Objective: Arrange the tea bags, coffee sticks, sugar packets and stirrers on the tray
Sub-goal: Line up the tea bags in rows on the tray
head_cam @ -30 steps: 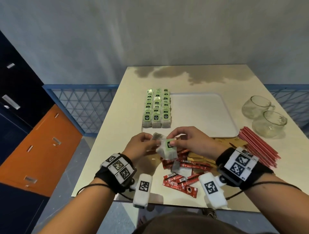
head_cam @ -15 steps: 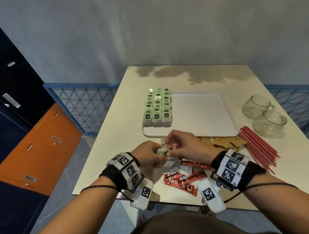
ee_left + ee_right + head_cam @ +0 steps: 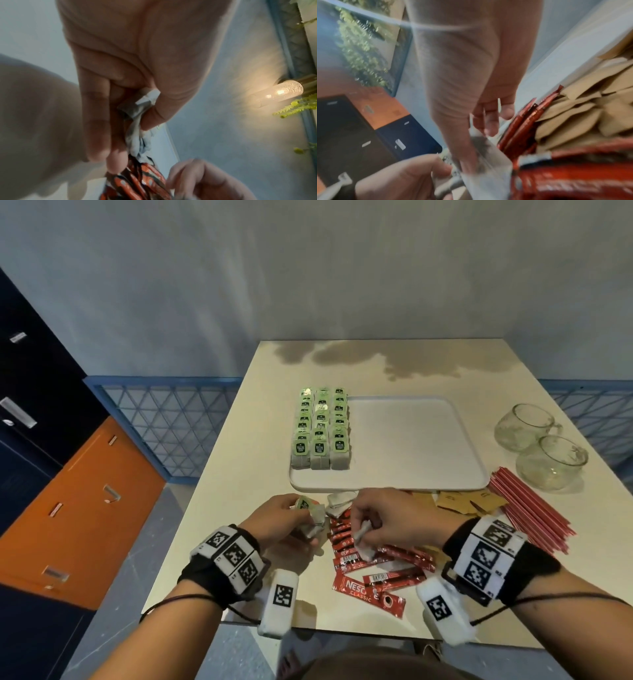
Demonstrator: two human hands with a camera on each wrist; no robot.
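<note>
Both hands have dropped from chest height to the table since a second ago and drawn apart, each now with its own tea bag. My left hand (image 3: 277, 520) pinches a green-tagged tea bag (image 3: 310, 513) between thumb and curled fingers, just off the near left corner of the tray (image 3: 411, 436); the left wrist view shows its paper bunched in that pinch. My right hand (image 3: 394, 517) has its fingers curled on a second tea bag (image 3: 363, 537), low over the red coffee sticks (image 3: 373, 573) scattered near the table's front edge. Another loose tea bag (image 3: 337, 501) lies between the hands, touching the tray's front rim. On the tray's left side, three rows of tea bags (image 3: 320, 429) stand in overlapped lines. Brown sugar packets (image 3: 469, 501) lie heaped just right of my right hand, red stirrers (image 3: 527, 505) fan out beside them, and two glass cups (image 3: 544, 450) sit well right of the tray.
</note>
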